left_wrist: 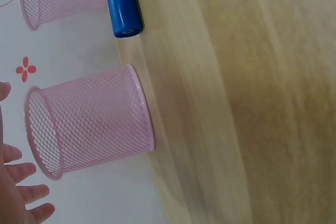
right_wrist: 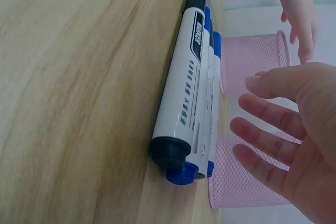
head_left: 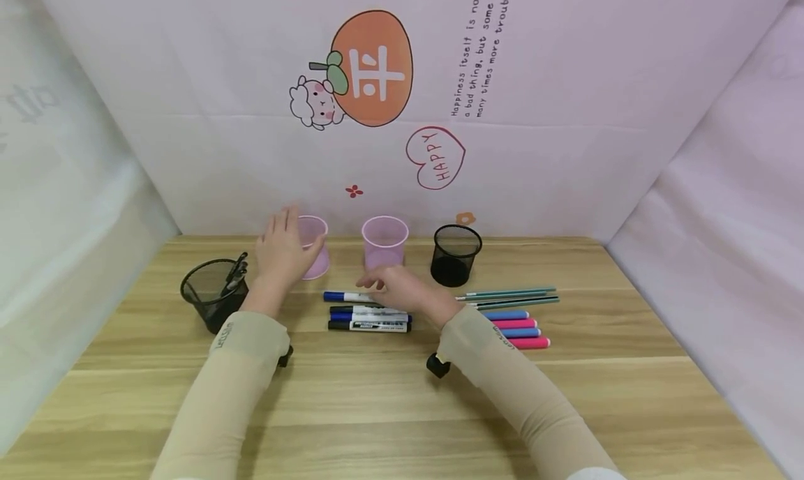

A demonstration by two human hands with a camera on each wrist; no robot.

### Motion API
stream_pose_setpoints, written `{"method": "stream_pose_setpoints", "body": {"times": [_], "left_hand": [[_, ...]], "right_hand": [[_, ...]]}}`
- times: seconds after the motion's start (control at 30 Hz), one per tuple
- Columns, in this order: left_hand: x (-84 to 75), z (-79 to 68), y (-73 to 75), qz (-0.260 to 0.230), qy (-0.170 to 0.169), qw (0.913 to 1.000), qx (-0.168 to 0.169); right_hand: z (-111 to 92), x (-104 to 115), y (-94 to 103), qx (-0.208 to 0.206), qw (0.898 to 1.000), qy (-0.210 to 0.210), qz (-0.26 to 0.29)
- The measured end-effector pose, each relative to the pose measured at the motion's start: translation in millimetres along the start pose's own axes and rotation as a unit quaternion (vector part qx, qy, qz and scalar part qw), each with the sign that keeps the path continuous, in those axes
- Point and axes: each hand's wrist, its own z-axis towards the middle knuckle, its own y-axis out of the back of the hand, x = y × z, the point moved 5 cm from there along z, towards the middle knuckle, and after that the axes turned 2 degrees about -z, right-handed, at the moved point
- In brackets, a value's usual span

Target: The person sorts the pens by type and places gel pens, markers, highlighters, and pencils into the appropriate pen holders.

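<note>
Four markers (head_left: 370,317) lay side by side on the table (head_left: 352,410) below the right hand (head_left: 402,289), its fingers loosely bent and parted, while the left hand (head_left: 283,251) spread wide near the rim of the left pink cup (head_left: 319,262).

Pink cup (left_wrist: 97,121), blue-and-white marker (head_left: 353,296)

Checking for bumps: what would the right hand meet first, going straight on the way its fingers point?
Probably the row of markers: in the right wrist view, the right hand points its fingers toward them. Height above them is hard to judge, so hedge that.
</note>
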Motion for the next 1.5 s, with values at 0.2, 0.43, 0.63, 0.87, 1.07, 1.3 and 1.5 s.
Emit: {"method": "stream_pose_setpoints", "body": {"times": [0.2,0.43,0.63,0.87,1.07,1.3,1.5], "left_hand": [[5.2,3.0,-7.5,-0.008,0.022,0.9997,0.006],[9.1,2.1,-10.8,-0.01,0.041,0.999,0.017],[13.2,0.3,-12.3,-0.009,0.046,0.9983,0.035],[18.8,0.8,-13.3,-0.002,0.06,0.9972,0.045],[23.0,1.2,-14.3,-0.02,0.081,0.9952,0.051],[23.8,2.7,-12.4,-0.022,0.087,0.9945,0.054],[25.2,3.3,-10.2,-0.003,0.086,0.9942,0.064]], "right_hand": [[2,-3,-0.6,0.016,1.0,0.001,-0.023],[7,-5,-6.3,0.034,0.999,-0.014,-0.035],[14,-2,-14.6,0.028,0.998,-0.001,-0.053],[18,2,-19.7,0.027,0.997,-0.005,-0.078],[19,3,-19.9,0.032,0.995,-0.018,-0.097],[22,0,-20.9,0.036,0.994,-0.027,-0.102],[25,-2,-21.3,0.039,0.993,-0.036,-0.102]]}}
